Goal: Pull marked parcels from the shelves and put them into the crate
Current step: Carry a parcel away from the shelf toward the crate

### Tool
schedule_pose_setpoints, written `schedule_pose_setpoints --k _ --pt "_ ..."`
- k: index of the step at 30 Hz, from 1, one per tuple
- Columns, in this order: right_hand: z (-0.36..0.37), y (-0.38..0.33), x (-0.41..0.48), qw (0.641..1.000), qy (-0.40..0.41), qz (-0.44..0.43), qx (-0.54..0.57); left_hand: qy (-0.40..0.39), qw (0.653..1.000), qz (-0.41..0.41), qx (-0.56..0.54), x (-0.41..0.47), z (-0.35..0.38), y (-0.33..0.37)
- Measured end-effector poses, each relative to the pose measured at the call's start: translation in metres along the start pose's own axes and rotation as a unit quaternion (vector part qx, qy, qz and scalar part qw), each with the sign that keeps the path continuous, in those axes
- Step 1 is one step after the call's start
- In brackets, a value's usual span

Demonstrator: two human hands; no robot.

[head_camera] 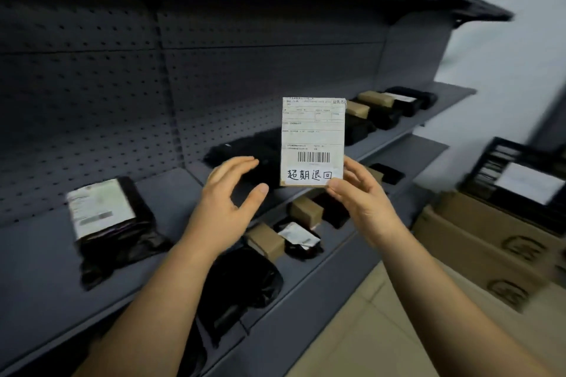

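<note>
My right hand [360, 193] pinches the lower right corner of a small parcel [313, 138], held upright in front of the shelves. Its white shipping label faces me, with a barcode and handwritten black characters along the bottom. My left hand [228, 196] hovers just left of the parcel with fingers loosely spread, holding nothing. The black crate [487, 162] stands at the right on cardboard boxes, with a white-labelled parcel inside.
Grey shelves [171, 193] carry other parcels: a black bag with a white label [104, 208] at left, black bags and small brown boxes [306, 211] lower down, more [376, 104] at the far right end. Stacked cardboard boxes [477, 242] stand on the tiled floor.
</note>
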State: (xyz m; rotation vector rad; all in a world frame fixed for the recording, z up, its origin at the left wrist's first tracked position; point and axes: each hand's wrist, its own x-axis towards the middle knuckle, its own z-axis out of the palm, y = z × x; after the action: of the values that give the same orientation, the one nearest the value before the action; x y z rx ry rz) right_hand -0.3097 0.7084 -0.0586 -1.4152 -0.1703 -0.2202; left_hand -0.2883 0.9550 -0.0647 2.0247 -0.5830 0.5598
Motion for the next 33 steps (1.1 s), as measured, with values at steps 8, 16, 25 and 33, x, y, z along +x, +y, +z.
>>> schedule_pose_setpoints --k 8,16,25,33 --pt "-0.113 -0.030 -0.052 0.991 0.117 -0.023 -0.054 -0.078 0.991 0.075 -0.081 0.030 0.114 0.055" --pt "-0.234 -0.051 -0.076 0.978 0.199 -0.039 -0.049 -0.123 0.981 0.104 -0.107 0.060 0.223 0.126" --pt "-0.364 -0.049 -0.075 0.959 0.282 -0.027 -0.013 -0.172 0.970 0.127 -0.116 0.090 0.353 0.175" --pt "-0.470 -0.024 -0.030 0.934 0.356 -0.008 -0.022 -0.213 0.953 0.164 -0.138 0.154 0.486 0.168"
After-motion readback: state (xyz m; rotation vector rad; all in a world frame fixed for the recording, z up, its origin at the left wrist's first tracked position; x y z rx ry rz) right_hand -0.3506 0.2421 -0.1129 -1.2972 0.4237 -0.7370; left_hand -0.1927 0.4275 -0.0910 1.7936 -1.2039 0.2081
